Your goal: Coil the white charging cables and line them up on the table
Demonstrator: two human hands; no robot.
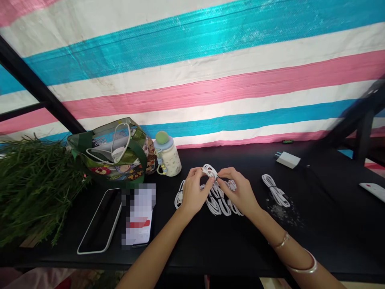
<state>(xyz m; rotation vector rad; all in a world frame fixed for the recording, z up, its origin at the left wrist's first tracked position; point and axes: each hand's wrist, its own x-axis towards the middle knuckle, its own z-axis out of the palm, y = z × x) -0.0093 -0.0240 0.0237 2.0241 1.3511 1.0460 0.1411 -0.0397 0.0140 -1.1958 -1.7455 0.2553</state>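
Between my two hands, just above the black table, is a coiled white cable point(209, 170) with a dark tie round its middle. My left hand point(194, 190) pinches the coil from the left side. From the right, my right hand point(237, 188) has its thumb and finger closed at the dark tie. Beneath and behind the hands lie several more bundled white cables point(222, 205), partly covered by them. One bundle point(178, 197) shows at the left of my left hand. Apart on the right lies another tied white cable point(275, 190).
A white plug adapter point(288, 159) sits at the back right, a white remote-like object point(374, 191) at the right edge. On the left are two phones point(100, 220), a patterned bottle point(168, 158), a clear green-handled bag point(114, 164) and a bushy plant point(33, 188). Small pale specks lie near the right-hand cable.
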